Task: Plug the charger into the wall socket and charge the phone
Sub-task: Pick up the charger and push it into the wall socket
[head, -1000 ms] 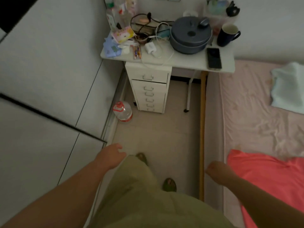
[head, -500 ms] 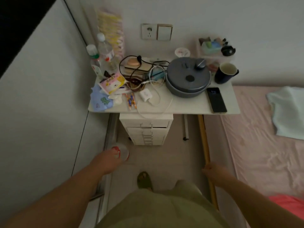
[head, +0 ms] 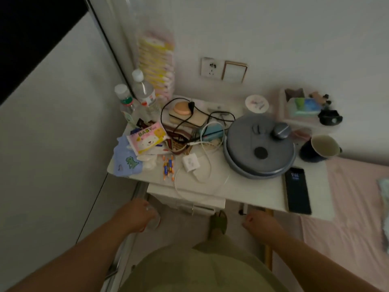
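Note:
A white charger block (head: 190, 163) lies near the front of the white desk (head: 248, 192), its white cable (head: 201, 175) looping over the desk edge. The black phone (head: 297, 190) lies flat at the desk's front right corner, screen lit. A white wall socket (head: 211, 67) sits on the wall above the desk, next to a light switch (head: 234, 71). My left hand (head: 136, 213) hangs below the desk's front edge, fingers loosely curled, holding nothing. My right hand (head: 260, 225) is also low and empty, under the phone's corner.
The desk is cluttered: a grey round pot (head: 260, 147), a dark mug (head: 321, 148), two water bottles (head: 143, 91), a wipes pack (head: 146, 140), black cables (head: 185, 116). A drawer unit (head: 187, 200) stands beneath. A bed with pink sheet (head: 347, 207) lies right; a grey panel (head: 52, 144) left.
The view has risen and closed in on the desk; the wall socket is now well in view. Both hands stay low and empty, now just below the desk edge.

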